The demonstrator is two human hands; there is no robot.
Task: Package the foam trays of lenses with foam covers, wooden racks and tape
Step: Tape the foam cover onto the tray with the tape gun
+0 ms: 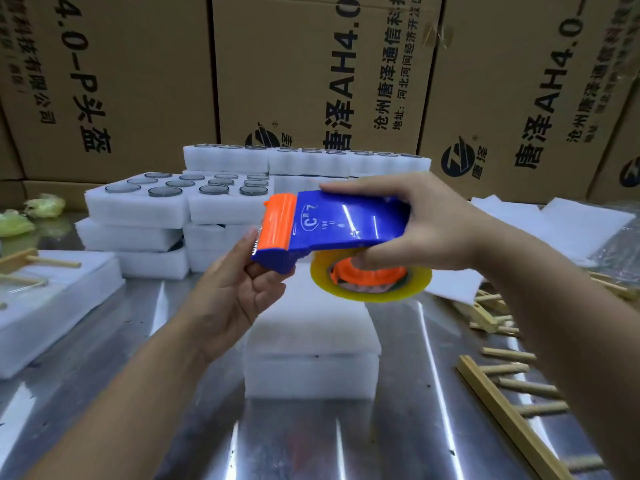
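My right hand (412,223) grips a blue and orange tape dispenser (332,226) by its body, thumb under the orange hub of the yellowish tape roll (372,277). My left hand (239,289) pinches the dispenser's front end below the orange roller, fingers at the tape edge. Directly beneath, on the steel table (398,427), stands a covered white foam tray stack (311,355). Behind it, piled foam trays (138,206) hold round glass lenses (165,191). A wooden rack (498,400) with dowels lies at the right.
More foam trays (304,162) line the back before large cardboard boxes (311,71). A packed foam set with a wooden rack (52,292) sits at the left. Loose foam covers (571,223) and more wooden racks (488,310) lie right. Yellow-green bags (31,213) are far left.
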